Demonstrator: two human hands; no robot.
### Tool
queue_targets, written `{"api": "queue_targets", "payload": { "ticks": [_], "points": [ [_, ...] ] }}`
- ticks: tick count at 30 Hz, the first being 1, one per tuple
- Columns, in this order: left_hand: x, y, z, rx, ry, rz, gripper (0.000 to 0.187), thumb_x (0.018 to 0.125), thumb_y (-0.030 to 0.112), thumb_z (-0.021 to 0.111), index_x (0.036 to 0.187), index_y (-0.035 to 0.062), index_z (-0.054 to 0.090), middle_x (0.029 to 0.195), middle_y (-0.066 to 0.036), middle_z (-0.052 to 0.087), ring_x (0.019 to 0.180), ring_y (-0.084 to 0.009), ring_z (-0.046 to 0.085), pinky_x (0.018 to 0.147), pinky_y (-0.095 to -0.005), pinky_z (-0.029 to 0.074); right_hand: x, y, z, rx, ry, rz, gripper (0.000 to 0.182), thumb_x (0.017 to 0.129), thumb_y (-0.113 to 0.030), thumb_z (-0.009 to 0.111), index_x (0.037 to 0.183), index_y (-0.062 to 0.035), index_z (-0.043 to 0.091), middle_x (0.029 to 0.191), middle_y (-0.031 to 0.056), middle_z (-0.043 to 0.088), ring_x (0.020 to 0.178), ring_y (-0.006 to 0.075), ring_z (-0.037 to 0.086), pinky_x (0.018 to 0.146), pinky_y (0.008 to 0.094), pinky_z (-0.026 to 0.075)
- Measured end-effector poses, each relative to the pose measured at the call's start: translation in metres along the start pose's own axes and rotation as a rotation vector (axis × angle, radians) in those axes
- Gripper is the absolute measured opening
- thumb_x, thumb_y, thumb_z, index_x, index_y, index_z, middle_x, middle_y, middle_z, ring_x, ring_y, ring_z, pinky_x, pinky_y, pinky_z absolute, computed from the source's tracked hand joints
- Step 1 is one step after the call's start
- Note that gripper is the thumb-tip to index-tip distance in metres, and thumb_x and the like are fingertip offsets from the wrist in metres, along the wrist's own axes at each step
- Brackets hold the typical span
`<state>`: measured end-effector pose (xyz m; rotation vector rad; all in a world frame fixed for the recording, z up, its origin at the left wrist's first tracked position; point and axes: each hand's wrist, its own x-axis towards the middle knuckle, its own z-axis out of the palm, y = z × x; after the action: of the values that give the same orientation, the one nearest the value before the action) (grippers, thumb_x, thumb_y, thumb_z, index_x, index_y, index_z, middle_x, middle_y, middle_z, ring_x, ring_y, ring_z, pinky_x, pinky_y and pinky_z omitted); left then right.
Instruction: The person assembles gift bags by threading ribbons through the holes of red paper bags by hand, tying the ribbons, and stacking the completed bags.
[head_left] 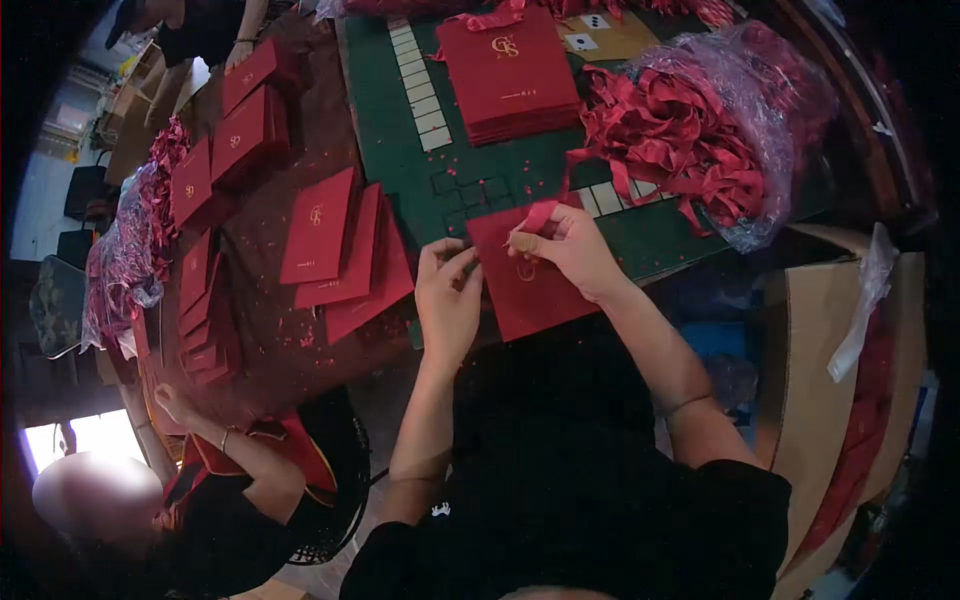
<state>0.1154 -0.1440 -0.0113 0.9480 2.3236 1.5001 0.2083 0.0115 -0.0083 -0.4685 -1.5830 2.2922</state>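
A flat red paper bag [535, 300] with a gold emblem lies at the table's near edge, between my hands. My right hand [572, 252] is over its upper part, thumb and fingers pinched on a red ribbon [540, 213]. Close by the bag's left edge, my left hand [448, 300] has its thumb and index finger curled together. What sits between those left fingertips I cannot tell. A neat stack of similar red bags [512, 80] stands farther back on the green mat [395, 110].
Red ribbons [680, 140] spill from clear plastic at the right. Fanned red bags [318, 235] and more piles [243, 135] cover the left side. One person [215, 480] sits at lower left; another [205, 35] stands at upper left. A cardboard box [815, 350] is at my right.
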Motion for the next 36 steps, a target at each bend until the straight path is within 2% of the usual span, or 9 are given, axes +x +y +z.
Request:
{"api": "queue_targets", "payload": {
  "ticks": [2,5,8,10,19,26,32,34,36],
  "points": [
    [-0.002,-0.002,0.000,-0.002,-0.010,-0.007,0.016,0.084,-0.004,0.062,0.099,-0.0034,0.064,0.109,-0.008,0.054,0.075,-0.0130,0.051,0.065,-0.0266,0.044,0.000,0.002,0.004,-0.037,0.017,-0.039,0.007,0.085,-0.007,0.068,0.084,-0.0023,0.062,0.079,0.0060,0.067,0.065,0.0106,0.061,0.058,0.0238,0.049],
    [-0.003,-0.002,0.000,-0.044,-0.006,-0.013,0.016,0.084,-0.004,0.062,0.100,-0.0030,0.064,0.109,-0.007,0.052,0.076,-0.0118,0.049,0.064,-0.0260,0.043,-0.002,0.000,0.009,-0.107,0.062,0.001,0.010,0.084,-0.007,0.070,0.081,-0.0013,0.062,0.078,0.0052,0.067,0.073,0.0097,0.061,0.066,0.0251,0.049],
    [-0.002,0.002,-0.002,-0.126,-0.032,-0.060,0.017,0.084,-0.004,0.061,0.101,-0.0027,0.064,0.108,-0.007,0.052,0.076,-0.0119,0.049,0.065,-0.0267,0.043,-0.001,0.001,0.010,-0.097,0.094,0.024,0.010,0.083,-0.007,0.070,0.080,-0.0012,0.062,0.076,0.0052,0.066,0.071,0.0090,0.060,0.064,0.0249,0.048],
    [-0.001,0.005,-0.002,-0.046,-0.045,-0.120,0.019,0.085,-0.004,0.060,0.104,-0.0032,0.064,0.107,-0.007,0.053,0.077,-0.0123,0.048,0.066,-0.0268,0.042,0.000,0.002,0.010,-0.072,0.101,0.034,0.008,0.084,-0.006,0.069,0.082,-0.0029,0.062,0.077,0.0053,0.067,0.064,0.0085,0.059,0.057,0.0214,0.047],
    [0.002,0.010,0.002,-0.050,-0.026,-0.130,0.022,0.085,-0.004,0.059,0.106,-0.0045,0.063,0.105,-0.007,0.053,0.078,-0.0137,0.048,0.069,-0.0262,0.041,0.004,0.005,0.008,-0.025,0.202,0.026,0.011,0.083,-0.009,0.071,0.082,-0.0055,0.061,0.075,0.0034,0.066,0.061,0.0064,0.056,0.052,0.0205,0.046],
    [0.003,0.004,0.005,0.025,-0.007,-0.071,0.022,0.085,-0.004,0.059,0.106,-0.0043,0.064,0.105,-0.007,0.054,0.081,-0.0153,0.051,0.071,-0.0269,0.043,0.006,0.010,0.017,-0.211,0.186,0.006,0.012,0.084,-0.009,0.070,0.080,-0.0045,0.059,0.071,0.0021,0.064,0.060,0.0057,0.056,0.048,0.0195,0.042],
    [0.003,0.000,0.005,0.016,-0.003,-0.065,0.022,0.086,-0.001,0.060,0.108,-0.0023,0.064,0.104,-0.009,0.054,0.082,-0.0177,0.052,0.072,-0.0282,0.044,0.006,0.009,0.018,-0.237,0.171,-0.047,0.013,0.084,-0.010,0.070,0.078,-0.0043,0.060,0.070,0.0014,0.064,0.060,0.0046,0.056,0.050,0.0191,0.042],
    [0.003,0.009,0.003,0.096,-0.011,-0.082,0.019,0.086,0.000,0.061,0.105,-0.0026,0.064,0.105,-0.010,0.055,0.087,-0.0194,0.055,0.074,-0.0291,0.046,0.004,0.009,0.018,-0.227,0.159,-0.044,0.013,0.084,-0.011,0.070,0.078,-0.0043,0.061,0.071,0.0013,0.064,0.061,0.0045,0.057,0.050,0.0192,0.042],
    [0.001,0.004,0.005,0.059,0.019,0.026,0.017,0.086,-0.001,0.061,0.102,-0.0032,0.063,0.105,-0.011,0.055,0.092,-0.0219,0.057,0.077,-0.0301,0.047,0.005,0.008,0.018,-0.262,0.178,0.004,0.014,0.083,-0.011,0.071,0.077,-0.0027,0.061,0.071,0.0020,0.065,0.063,0.0062,0.059,0.052,0.0206,0.044]
  ]
}}
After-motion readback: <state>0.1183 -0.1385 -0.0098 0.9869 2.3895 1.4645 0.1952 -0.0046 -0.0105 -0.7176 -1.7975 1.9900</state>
